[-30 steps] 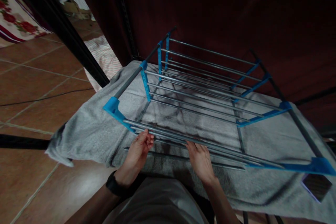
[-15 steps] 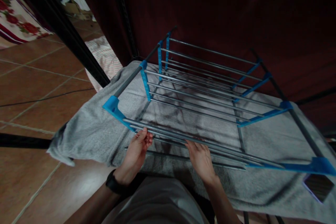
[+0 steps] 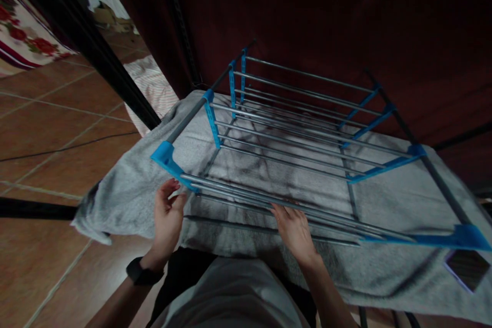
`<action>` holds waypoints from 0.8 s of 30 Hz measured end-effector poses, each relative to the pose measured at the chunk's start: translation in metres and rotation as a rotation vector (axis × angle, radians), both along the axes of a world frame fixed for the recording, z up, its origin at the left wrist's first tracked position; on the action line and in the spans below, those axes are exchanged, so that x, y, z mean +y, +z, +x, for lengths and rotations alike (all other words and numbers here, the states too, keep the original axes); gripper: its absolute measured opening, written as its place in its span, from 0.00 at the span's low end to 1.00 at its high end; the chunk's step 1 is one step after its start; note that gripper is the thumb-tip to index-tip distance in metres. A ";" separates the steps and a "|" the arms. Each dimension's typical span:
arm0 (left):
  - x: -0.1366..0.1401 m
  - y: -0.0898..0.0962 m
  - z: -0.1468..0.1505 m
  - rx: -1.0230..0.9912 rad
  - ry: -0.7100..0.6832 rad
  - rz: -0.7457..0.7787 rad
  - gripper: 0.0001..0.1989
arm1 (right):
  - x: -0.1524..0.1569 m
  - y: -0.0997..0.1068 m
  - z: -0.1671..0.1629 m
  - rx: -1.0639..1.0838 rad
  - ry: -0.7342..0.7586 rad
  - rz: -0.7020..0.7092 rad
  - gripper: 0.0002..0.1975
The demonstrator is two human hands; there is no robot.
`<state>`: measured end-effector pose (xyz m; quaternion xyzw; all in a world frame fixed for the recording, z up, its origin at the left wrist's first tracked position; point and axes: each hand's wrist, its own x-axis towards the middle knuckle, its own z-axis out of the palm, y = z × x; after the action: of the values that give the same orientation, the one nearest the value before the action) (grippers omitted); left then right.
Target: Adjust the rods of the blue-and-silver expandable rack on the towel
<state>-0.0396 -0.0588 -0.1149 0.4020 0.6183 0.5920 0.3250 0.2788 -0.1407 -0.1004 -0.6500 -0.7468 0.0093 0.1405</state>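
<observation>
A rack of grey metal tubes with blue plastic brackets lies on a grey blanket. My right hand has its fingers curled over the near tubes at their middle; its fingertips are partly hidden behind them. My left hand, with a dark watch on the wrist, is raised beside the near left blue bracket. Its fingers are bent and apart, with nothing in them; whether a fingertip touches the bracket I cannot tell. A loose-looking dark tube lies closest to my body.
The grey blanket covers the surface under the rack. A phone lies at the right, by the near right blue bracket. Black metal posts stand at the left. A dark red curtain hangs behind. Tiled floor shows at the left.
My left hand has let go of the near tubes and moved left to beside the blue bracket. My right hand stays on the tubes. The rack looks unmoved.
</observation>
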 end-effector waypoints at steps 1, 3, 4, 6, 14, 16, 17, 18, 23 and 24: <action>0.003 0.000 -0.002 0.023 -0.052 -0.020 0.22 | 0.000 0.000 0.000 0.000 -0.002 0.000 0.12; 0.008 0.000 -0.001 0.042 -0.152 -0.072 0.23 | 0.000 0.001 0.000 -0.005 -0.007 -0.005 0.12; 0.010 0.000 0.001 0.046 -0.175 -0.078 0.22 | 0.000 0.001 0.000 -0.010 -0.011 -0.011 0.13; 0.011 0.000 0.005 0.041 -0.177 -0.070 0.22 | 0.000 0.001 0.000 -0.019 -0.019 -0.025 0.13; 0.009 -0.007 0.005 0.126 -0.143 -0.074 0.21 | -0.002 -0.002 0.003 -0.027 -0.008 -0.021 0.14; 0.007 -0.008 0.004 0.148 -0.142 -0.078 0.20 | -0.003 -0.002 0.004 -0.026 -0.008 -0.022 0.14; 0.007 -0.009 0.004 0.160 -0.141 -0.078 0.20 | -0.003 -0.003 0.004 -0.025 -0.010 -0.024 0.14; 0.007 -0.009 0.003 0.172 -0.140 -0.077 0.20 | -0.003 -0.003 0.005 -0.023 -0.011 -0.025 0.14; 0.010 -0.011 0.000 0.240 -0.142 -0.072 0.22 | -0.002 -0.007 0.004 -0.005 -0.026 -0.014 0.14; 0.012 -0.012 0.000 0.249 -0.147 -0.071 0.22 | -0.003 -0.008 0.003 0.000 -0.028 -0.007 0.15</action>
<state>-0.0401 -0.0471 -0.1267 0.5048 0.6433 0.4901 0.3020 0.2822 -0.1435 -0.1079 -0.6609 -0.7376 0.0100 0.1383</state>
